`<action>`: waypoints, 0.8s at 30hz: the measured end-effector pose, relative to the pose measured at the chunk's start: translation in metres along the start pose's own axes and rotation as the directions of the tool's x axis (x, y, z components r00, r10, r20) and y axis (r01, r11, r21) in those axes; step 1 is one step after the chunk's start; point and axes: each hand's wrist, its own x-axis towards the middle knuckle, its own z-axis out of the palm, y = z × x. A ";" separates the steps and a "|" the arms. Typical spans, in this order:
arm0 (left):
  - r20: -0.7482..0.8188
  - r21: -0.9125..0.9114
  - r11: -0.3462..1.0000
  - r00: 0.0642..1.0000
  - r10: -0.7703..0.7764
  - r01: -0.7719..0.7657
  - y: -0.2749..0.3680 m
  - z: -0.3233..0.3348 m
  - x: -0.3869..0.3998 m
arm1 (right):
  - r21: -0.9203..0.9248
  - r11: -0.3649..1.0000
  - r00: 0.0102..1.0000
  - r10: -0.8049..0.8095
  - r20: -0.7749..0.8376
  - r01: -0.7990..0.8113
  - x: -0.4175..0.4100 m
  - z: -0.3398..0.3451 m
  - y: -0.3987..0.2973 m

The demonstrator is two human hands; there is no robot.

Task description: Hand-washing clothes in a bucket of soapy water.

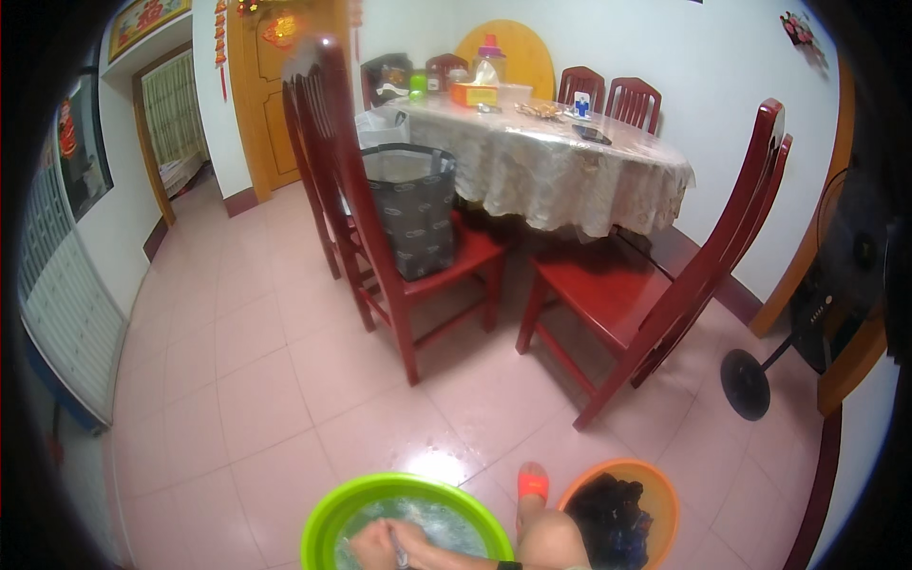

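Low in the view, a round green plastic basin (313, 524) holds cloudy, foamy water (449, 524). Both my hands meet over the left part of this water, close together. My left hand (372, 545) is curled into a fist, pressed against my right hand (412, 539). A small pale piece, seemingly wet cloth (400, 557), shows between them; most of it is hidden by my fingers. Around my right wrist is a black band (509, 566). To the right, beyond my bent knee (552, 538), an orange plastic basin (667, 499) contains dark clothes (605, 513).
My foot in an orange slipper (533, 486) rests between the basins. Wet tiles (434, 456) shine ahead. Red wooden chairs (598, 292) surround a cloth-covered table (541, 164); one carries a grey bag (420, 214). A black standing fan (746, 385) is at right.
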 end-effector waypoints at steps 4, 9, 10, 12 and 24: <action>0.086 0.078 0.948 0.949 0.302 -0.309 0.030 0.010 -0.017 | -0.613 0.532 0.788 -0.552 0.272 0.584 0.043 -0.024 0.009; -0.044 0.230 0.972 0.998 -0.047 0.056 -0.049 0.002 0.014 | 0.176 0.983 0.990 0.031 0.141 -0.056 -0.020 0.005 -0.001; -0.066 0.217 0.974 0.997 -0.051 0.064 -0.049 0.000 0.016 | 0.175 0.983 0.990 0.031 0.141 -0.056 -0.006 0.002 0.006; -0.077 0.201 0.977 0.996 -0.049 0.064 -0.037 0.002 0.012 | -0.051 0.998 0.997 0.035 0.065 -0.032 0.025 -0.007 0.015; -0.014 0.278 0.953 0.992 -0.122 0.121 -0.063 0.000 0.018 | 0.114 0.984 0.942 0.092 0.323 -0.135 -0.014 -0.005 0.000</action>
